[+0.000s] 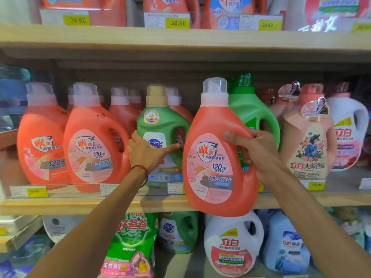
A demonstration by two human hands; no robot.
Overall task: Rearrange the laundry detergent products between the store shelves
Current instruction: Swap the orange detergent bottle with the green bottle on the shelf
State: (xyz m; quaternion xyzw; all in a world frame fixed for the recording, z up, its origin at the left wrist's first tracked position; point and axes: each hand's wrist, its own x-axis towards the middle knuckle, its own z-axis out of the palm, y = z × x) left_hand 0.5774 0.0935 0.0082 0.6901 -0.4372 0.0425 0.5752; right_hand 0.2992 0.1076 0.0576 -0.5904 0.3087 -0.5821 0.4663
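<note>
Head view: the right hand [259, 151] holds an orange detergent bottle [216, 157] by its handle, thumb laid over the front and fingers wrapped behind. The bottle hangs clear of the middle shelf [80, 205], out in front of its edge, with its base below the board. Its long axis is close to upright, clear cap on top.

To the left of that grip and further in, a green gold-capped bottle [160, 121] stands upright on the shelf, between the matching orange bottles [94, 149] and the held one. The left hand [148, 151] grips its body, fingers round the left edge and thumb stretched across the label toward the handle hole. This forearm reaches straight in and is the nearer arm to that spot.

The green bottle's place looks like the one the held bottle is meant for. If so, the green one must come out before the right hand can carry its load left and inward. A taller green-capped bottle [253, 109] stands just behind the right grip.
</note>
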